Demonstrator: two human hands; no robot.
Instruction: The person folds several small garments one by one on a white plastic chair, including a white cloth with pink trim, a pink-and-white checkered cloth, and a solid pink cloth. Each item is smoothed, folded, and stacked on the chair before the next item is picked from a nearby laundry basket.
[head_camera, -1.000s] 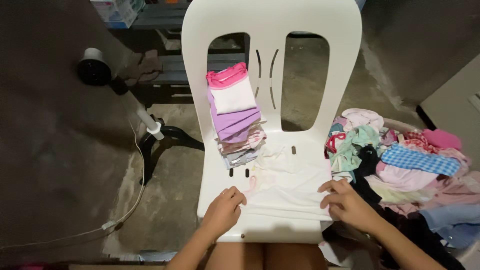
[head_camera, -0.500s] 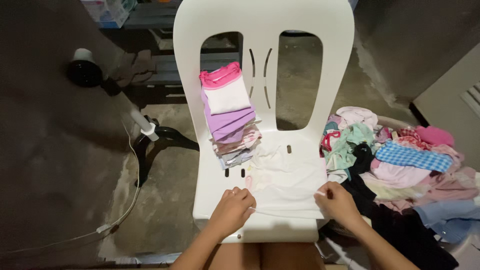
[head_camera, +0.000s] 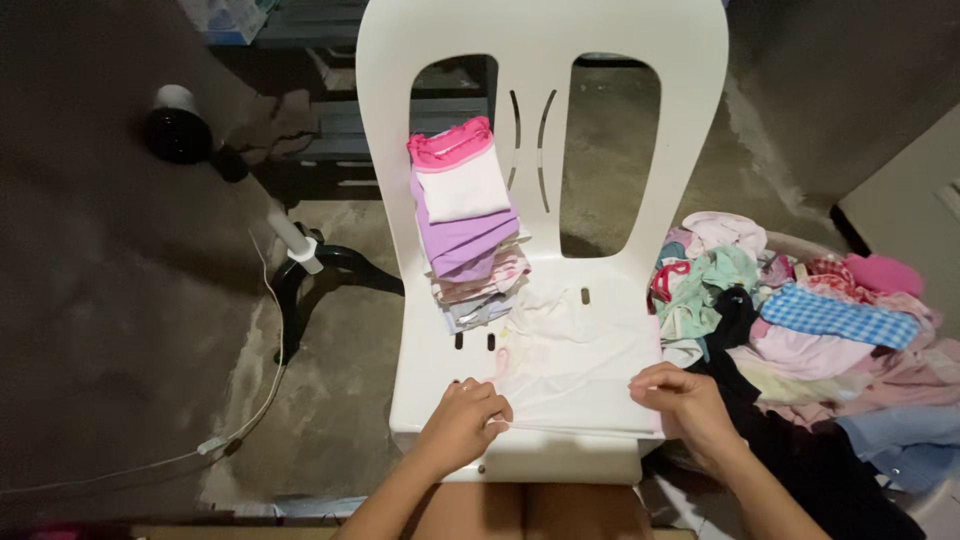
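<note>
A white garment (head_camera: 575, 360) lies spread flat on the seat of a white plastic chair (head_camera: 545, 120). My left hand (head_camera: 462, 420) pinches its near left corner at the seat's front edge. My right hand (head_camera: 685, 405) grips the near right corner. Behind the garment, at the back left of the seat, stands a stack of folded clothes (head_camera: 465, 225), with a white piece trimmed in pink on top and purple ones under it.
A heap of unfolded clothes (head_camera: 810, 330) in pink, green, blue check and black lies right of the chair. A standing fan's base (head_camera: 310, 270) and its white cord (head_camera: 240, 420) are on the concrete floor to the left. My knees are below the seat.
Both hands have closed on the garment's near corners, the right hand sliding toward the seat's right edge. The camera view has drifted slightly.
</note>
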